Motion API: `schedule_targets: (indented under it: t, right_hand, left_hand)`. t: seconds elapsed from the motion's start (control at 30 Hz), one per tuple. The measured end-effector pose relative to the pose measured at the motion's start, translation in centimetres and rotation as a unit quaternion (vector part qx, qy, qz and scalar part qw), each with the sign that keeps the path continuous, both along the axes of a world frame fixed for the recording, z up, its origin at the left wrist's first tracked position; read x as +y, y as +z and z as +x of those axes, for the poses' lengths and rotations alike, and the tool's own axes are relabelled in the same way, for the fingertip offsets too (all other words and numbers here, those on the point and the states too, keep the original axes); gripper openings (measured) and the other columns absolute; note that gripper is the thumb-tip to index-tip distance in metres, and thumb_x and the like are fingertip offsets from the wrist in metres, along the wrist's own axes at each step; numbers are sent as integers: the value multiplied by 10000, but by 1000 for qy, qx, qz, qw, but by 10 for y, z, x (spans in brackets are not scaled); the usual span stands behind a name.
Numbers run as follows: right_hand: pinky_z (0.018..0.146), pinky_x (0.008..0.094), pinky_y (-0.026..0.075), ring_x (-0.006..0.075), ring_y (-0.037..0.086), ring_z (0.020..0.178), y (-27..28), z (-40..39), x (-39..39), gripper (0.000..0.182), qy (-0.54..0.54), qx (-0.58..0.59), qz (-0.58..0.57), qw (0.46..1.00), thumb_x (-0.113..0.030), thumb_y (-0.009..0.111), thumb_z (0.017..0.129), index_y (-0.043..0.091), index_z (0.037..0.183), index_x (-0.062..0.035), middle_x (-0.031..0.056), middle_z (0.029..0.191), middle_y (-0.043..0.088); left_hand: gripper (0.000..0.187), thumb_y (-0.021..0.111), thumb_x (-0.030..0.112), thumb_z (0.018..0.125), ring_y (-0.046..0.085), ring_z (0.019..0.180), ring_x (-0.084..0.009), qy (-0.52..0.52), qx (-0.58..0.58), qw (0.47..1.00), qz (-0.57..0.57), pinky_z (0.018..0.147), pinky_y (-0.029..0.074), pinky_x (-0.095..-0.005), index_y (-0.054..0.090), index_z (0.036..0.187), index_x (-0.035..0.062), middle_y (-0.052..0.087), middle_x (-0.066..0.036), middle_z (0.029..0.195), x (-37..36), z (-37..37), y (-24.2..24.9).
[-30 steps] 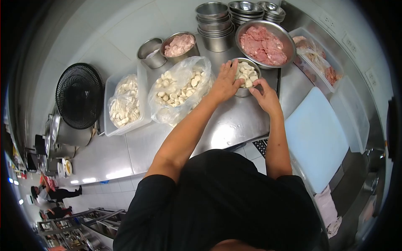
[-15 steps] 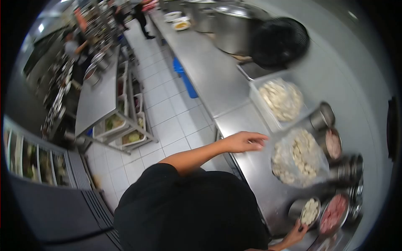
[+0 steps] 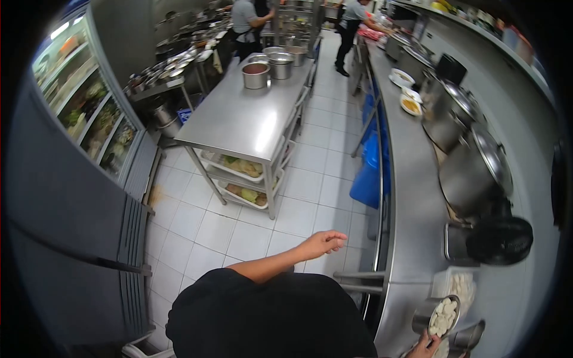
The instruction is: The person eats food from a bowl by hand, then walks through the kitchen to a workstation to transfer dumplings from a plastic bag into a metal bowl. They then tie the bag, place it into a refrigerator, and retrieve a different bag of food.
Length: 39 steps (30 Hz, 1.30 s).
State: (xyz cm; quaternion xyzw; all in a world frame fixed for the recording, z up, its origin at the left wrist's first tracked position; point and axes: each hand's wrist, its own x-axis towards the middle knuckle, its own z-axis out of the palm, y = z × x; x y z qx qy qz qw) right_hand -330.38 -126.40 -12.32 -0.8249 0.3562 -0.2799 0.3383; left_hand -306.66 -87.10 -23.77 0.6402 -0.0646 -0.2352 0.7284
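Note:
At the lower right, my right hand (image 3: 425,346) grips a round steel container (image 3: 422,318) by its near side. Pale, rounded white pieces (image 3: 443,317) fill it, though I cannot make out what food they are. The container is tilted over the counter, in front of a clear plastic tub (image 3: 442,280) of similar pale pieces. Out over the floor, my left hand (image 3: 325,243) is in the air left of the counter edge, fingers loosely bent and apart from the thumb, holding nothing.
Large lidded steel pots (image 3: 474,173) and a black mesh basket (image 3: 500,240) line the steel counter (image 3: 412,197). Left of the tiled aisle stands a steel table (image 3: 239,122) with pots and lower trays. Blue bins (image 3: 367,179) are under the counter. Two people work farther back.
My view has swung left and up toward the aisle. The steel container has come along in my right hand, from beside the pink meat to near the plastic tub. My left hand has moved off the counter.

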Motion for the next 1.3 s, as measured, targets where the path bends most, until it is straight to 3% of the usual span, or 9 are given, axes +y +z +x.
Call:
schedule_targets:
  t: [0.07, 0.17, 0.3, 0.47, 0.63, 0.87, 1.0, 1.1, 1.3]
  right_hand:
    - [682, 347, 522, 200, 638, 821, -10, 60, 24, 432, 49, 21, -145, 988, -207, 717, 881, 592, 1258, -38, 152, 912, 704]
    - [745, 301, 487, 188, 563, 817, -74, 135, 15, 283, 39, -41, -12, 998, -231, 760, 853, 583, 906, -17, 69, 938, 629]
    - [891, 359, 438, 251, 529, 875, -83, 210, 53, 271, 70, -22, -5, 997, -156, 771, 806, 555, 871, -7, 94, 900, 582]
    - [874, 370, 445, 273, 537, 861, -95, 290, 57, 260, 135, -60, -42, 988, -110, 778, 770, 555, 847, -1, 101, 883, 579]
    - [821, 370, 471, 265, 582, 876, -93, 401, 59, 270, 185, -57, -58, 979, -51, 809, 700, 592, 857, -19, 103, 892, 604]
    - [790, 302, 483, 190, 589, 869, -80, 588, 88, 281, 308, -68, 49, 948, -9, 823, 645, 605, 822, -28, 59, 887, 606]
    - [750, 292, 495, 167, 600, 838, -62, 705, 128, 276, 378, -28, 130, 916, -16, 836, 653, 627, 833, -15, 61, 882, 605]
    - [697, 313, 504, 197, 618, 783, -54, 790, 160, 285, 433, -69, 104, 893, -71, 852, 660, 635, 835, -12, 88, 892, 626]
    - [728, 349, 512, 260, 642, 820, -62, 964, 229, 300, 467, -37, 68, 881, -110, 855, 664, 642, 851, -15, 115, 932, 653]
  left_hand:
    - [394, 580, 309, 984, 611, 953, -113, 45, -6, 999, 4, 827, 502, -279, 579, 1310, 88, 669, -32, 1080, 42, 25, 8]
    - [397, 576, 294, 983, 619, 979, -128, 131, -16, 991, 8, 835, 499, -276, 581, 1300, 54, 666, -46, 1095, 101, 52, 26]
    - [399, 562, 269, 990, 626, 983, -128, 217, 0, 976, 0, 832, 500, -271, 558, 1315, 37, 666, -50, 1089, 142, 81, 50]
    - [379, 582, 260, 993, 629, 948, -126, 250, 40, 967, -39, 823, 511, -274, 562, 1298, 36, 665, -47, 1061, 138, 137, 29]
    - [375, 590, 265, 992, 629, 952, -128, 209, 30, 976, -44, 827, 517, -284, 570, 1287, 34, 668, -56, 1069, 110, 235, 19]
    - [369, 567, 268, 1002, 623, 975, -131, 222, -2, 974, -29, 842, 508, -283, 579, 1293, 41, 674, -59, 1096, 85, 392, 57]
    - [353, 559, 232, 1004, 644, 974, -156, 290, -43, 955, -43, 839, 516, -296, 577, 1291, 28, 677, -83, 1096, 99, 463, 75]
    - [332, 548, 211, 1006, 653, 969, -170, 346, -28, 936, -52, 826, 526, -305, 580, 1273, 16, 679, -101, 1088, 114, 504, 80]
    - [304, 559, 201, 1005, 657, 954, -180, 419, -11, 904, -86, 811, 532, -302, 577, 1251, 23, 671, -89, 1075, 167, 607, 52]
